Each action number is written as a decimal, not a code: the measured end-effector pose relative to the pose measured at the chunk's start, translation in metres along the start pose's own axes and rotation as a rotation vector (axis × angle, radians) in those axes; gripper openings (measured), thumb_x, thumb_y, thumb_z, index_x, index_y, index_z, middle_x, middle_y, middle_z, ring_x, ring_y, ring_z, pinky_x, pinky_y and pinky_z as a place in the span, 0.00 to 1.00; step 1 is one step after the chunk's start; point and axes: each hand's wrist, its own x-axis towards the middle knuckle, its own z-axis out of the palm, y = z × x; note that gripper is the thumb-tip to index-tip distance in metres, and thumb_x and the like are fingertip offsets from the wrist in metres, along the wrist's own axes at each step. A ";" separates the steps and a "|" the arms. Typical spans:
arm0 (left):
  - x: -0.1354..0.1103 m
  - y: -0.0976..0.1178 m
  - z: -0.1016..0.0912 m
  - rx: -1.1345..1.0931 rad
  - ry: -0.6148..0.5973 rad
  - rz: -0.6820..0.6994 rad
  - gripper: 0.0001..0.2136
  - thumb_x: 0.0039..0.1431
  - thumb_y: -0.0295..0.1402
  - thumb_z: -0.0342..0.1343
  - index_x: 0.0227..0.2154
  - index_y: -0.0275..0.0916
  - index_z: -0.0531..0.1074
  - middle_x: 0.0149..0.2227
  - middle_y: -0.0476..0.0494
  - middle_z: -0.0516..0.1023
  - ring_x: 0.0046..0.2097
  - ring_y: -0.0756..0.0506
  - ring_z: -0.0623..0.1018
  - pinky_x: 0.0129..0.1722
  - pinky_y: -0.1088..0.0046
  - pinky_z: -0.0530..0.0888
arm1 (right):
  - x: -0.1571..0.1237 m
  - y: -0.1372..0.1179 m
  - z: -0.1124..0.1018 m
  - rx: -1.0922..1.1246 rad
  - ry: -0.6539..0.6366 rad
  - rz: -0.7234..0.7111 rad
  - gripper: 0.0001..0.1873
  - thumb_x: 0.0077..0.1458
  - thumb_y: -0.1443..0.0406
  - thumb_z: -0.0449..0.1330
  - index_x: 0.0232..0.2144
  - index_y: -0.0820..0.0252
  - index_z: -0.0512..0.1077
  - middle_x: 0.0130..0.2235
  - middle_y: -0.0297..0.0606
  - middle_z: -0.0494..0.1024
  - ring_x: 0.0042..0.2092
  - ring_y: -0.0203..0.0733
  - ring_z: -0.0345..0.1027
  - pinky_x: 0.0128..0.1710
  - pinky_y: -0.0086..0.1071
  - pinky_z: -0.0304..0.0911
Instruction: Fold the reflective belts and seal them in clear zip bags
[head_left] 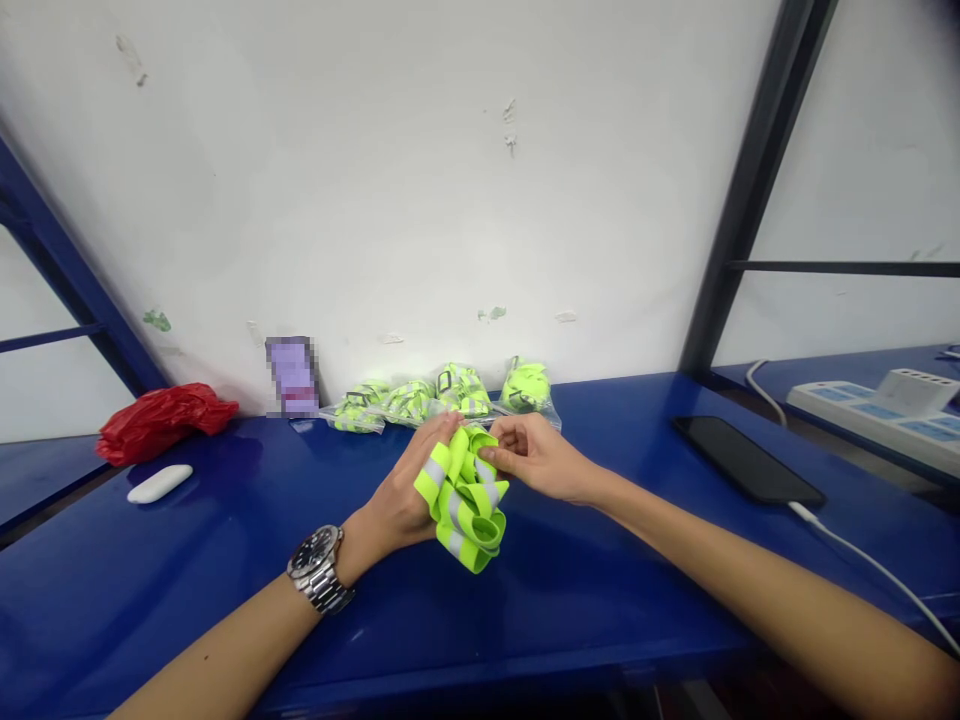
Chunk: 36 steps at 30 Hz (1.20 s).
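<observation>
Here's the tangle of neon yellow reflective strap, loose and out of any bag, looped over itself and held over the middle of the blue bench. The left grip is curled closed around its left side, while the right grip pinches in from the right, thumb and fingers on the top loops. Along the far edge, four strap bundles lie folded in clear bags, which makes this the only one in view unbagged. Further out, there's a red plastic bag far left and a black phone to the right.
</observation>
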 end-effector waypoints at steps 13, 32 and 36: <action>0.019 0.026 -0.009 0.124 0.011 0.218 0.33 0.65 0.34 0.48 0.65 0.21 0.40 0.52 0.18 0.70 0.59 0.30 0.67 0.53 0.47 0.72 | 0.004 0.018 0.018 -0.255 0.336 -0.005 0.17 0.41 0.66 0.58 0.14 0.57 0.50 0.17 0.26 0.54 0.22 0.28 0.42 0.20 0.26 0.41; 0.018 -0.001 -0.002 -0.034 -0.006 -0.109 0.56 0.52 0.43 0.62 0.65 0.27 0.23 0.52 0.23 0.69 0.54 0.32 0.71 0.50 0.52 0.72 | -0.003 0.011 -0.009 0.340 -0.190 0.107 0.56 0.37 0.53 0.73 0.63 0.51 0.48 0.60 0.47 0.59 0.54 0.49 0.65 0.50 0.40 0.64; 0.017 0.001 0.000 -0.046 0.002 -0.129 0.55 0.52 0.43 0.61 0.64 0.29 0.21 0.53 0.25 0.68 0.54 0.33 0.71 0.48 0.54 0.73 | -0.002 0.012 -0.003 0.087 -0.149 0.038 0.57 0.42 0.56 0.70 0.66 0.60 0.44 0.64 0.51 0.55 0.58 0.54 0.60 0.55 0.43 0.60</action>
